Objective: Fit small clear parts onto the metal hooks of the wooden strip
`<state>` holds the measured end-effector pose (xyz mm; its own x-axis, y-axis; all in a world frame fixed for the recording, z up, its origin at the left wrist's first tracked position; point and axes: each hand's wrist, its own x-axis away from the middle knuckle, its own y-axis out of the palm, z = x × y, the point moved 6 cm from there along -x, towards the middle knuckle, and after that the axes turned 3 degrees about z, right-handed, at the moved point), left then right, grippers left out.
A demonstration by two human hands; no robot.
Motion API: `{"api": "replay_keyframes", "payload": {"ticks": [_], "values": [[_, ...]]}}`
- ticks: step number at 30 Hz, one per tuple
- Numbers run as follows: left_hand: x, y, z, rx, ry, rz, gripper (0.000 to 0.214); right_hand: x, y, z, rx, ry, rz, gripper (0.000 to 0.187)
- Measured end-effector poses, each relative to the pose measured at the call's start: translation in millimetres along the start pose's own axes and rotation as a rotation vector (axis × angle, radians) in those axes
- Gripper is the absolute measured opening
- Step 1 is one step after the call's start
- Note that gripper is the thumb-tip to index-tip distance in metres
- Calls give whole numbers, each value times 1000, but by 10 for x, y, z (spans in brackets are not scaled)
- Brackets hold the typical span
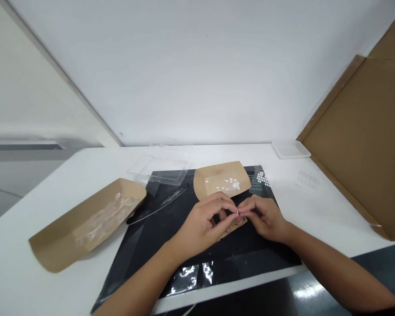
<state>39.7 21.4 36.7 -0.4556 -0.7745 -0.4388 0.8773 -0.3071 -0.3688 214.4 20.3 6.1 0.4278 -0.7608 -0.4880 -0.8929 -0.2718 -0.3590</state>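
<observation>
Only got the head cam on this one, looking down over the bench from my end. Both bare hands are in close together over a black mat [197, 272], and the fingertips of the left hand [200, 224] and right hand [263, 218] meet in the middle. Neither hand is relaxed: the 2 are pinching together on a tiny white piece [238, 213]. It's too small for me to tell exactly what it is, or which fingers are really gripping it.

A bit of kraft card [233, 230] pokes out right under the hands, mostly hidden. Just ahead of them, a kraft paper tray [213, 176] sits on the mat with a little pile of white bits [232, 183] in it. Just right of that tray there's a tight cluster of white dots [263, 177] at the mat's far edge.

Left of the mat, a 2nd, larger kraft tray [66, 232] holds crumpled clear plastic [105, 219]. A thin clear strip [158, 207] lies on the mat, and a clear plastic tray [158, 170] sits at its far edge. Over on the white table [332, 210] there's a small translucent tray [290, 149] and a faint clear sheet with dots [307, 179]. A big cardboard sheet [358, 145] leans up at the far right.
</observation>
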Motion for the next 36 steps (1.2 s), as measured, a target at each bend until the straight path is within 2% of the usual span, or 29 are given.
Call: {"api": "replay_keyframes", "payload": {"ticks": [5,9,12,15,24,32,36], "values": [[1,-21,85,-107,164,5,12,-13,56,20,-226,131,-5,10],[29,-48,120,-153,277,92,13,-25,121,54,-439,255,-1,20],[53,-64,132,-215,341,150,14,-38,147,91,-518,336,4,27],[77,-52,128,-249,385,155,16,-47,160,125,-565,390,-8,30],[71,-2,103,-166,348,106,20,-23,153,200,-571,394,5,33],[11,-49,68,-90,162,118,16,-55,157,150,-607,391,-44,29],[3,-45,58,-74,165,102,16,-73,144,158,-598,379,-56,30]]}}
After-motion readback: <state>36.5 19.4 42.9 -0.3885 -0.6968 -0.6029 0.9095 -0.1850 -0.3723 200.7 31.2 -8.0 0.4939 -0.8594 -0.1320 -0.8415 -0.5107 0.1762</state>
